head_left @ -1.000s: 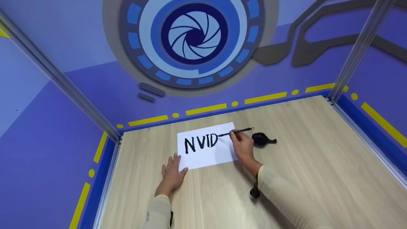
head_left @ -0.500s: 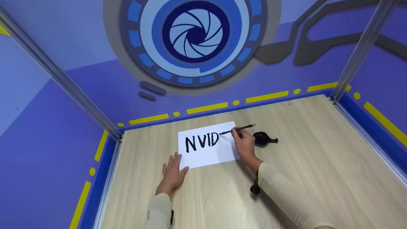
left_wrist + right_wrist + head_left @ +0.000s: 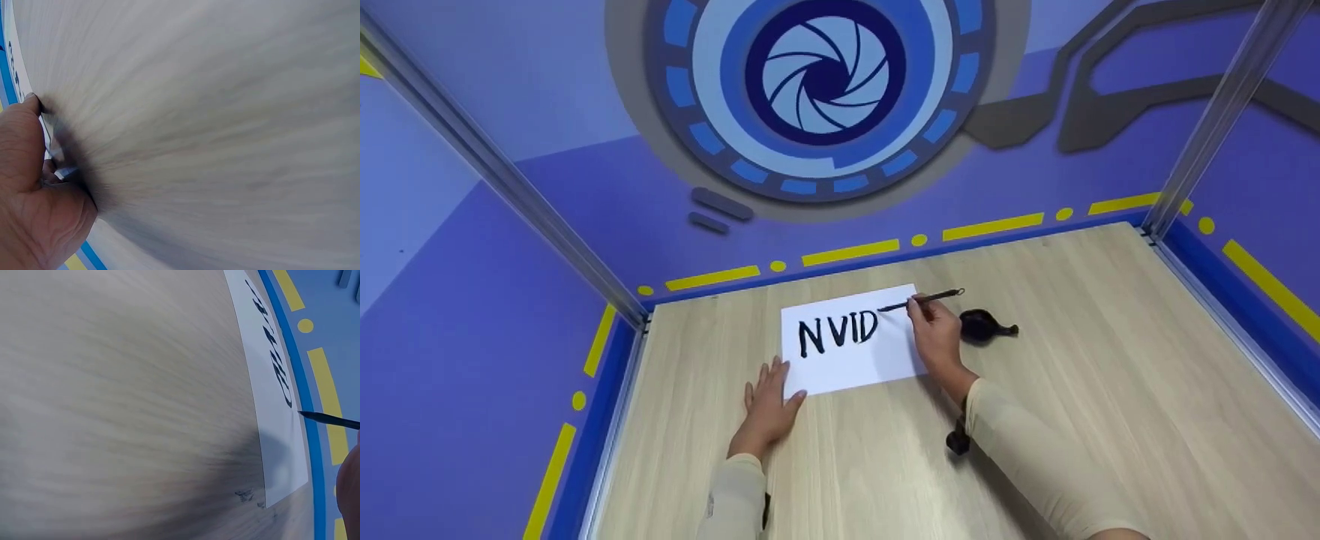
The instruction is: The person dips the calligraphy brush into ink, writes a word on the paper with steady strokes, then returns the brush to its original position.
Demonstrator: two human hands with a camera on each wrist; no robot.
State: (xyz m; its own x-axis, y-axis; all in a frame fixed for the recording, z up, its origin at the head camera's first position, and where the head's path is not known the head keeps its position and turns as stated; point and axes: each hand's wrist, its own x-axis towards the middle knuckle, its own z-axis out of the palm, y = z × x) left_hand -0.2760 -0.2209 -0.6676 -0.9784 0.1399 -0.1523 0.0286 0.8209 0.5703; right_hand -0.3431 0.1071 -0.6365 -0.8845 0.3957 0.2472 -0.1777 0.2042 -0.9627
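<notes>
A white sheet of paper (image 3: 840, 375) lies on the wooden table, with the black brushed letters "NVID" (image 3: 840, 334) across its upper half. My left hand (image 3: 769, 412) rests flat at the sheet's lower left corner, fingers and thumb spread over its edge; in the left wrist view the thumb side of this hand (image 3: 34, 174) shows close up. With the right hand (image 3: 939, 341) I pinch a dark writing brush (image 3: 943, 295), held slanted over the paper. Its tip (image 3: 304, 414) is just past the upper part of the D, near the sheet's far edge.
A small black ink dish (image 3: 979, 328) with a spout-like handle stands right of the right hand. Dark smudges (image 3: 244, 495) mark the table by the paper's corner. Printed blue-purple panels (image 3: 585, 202) wall the table at the back and sides.
The brush tip has moved from the right side of the D slightly up toward the sheet's far edge. The left hand stays in place; the camera view has shifted a little.
</notes>
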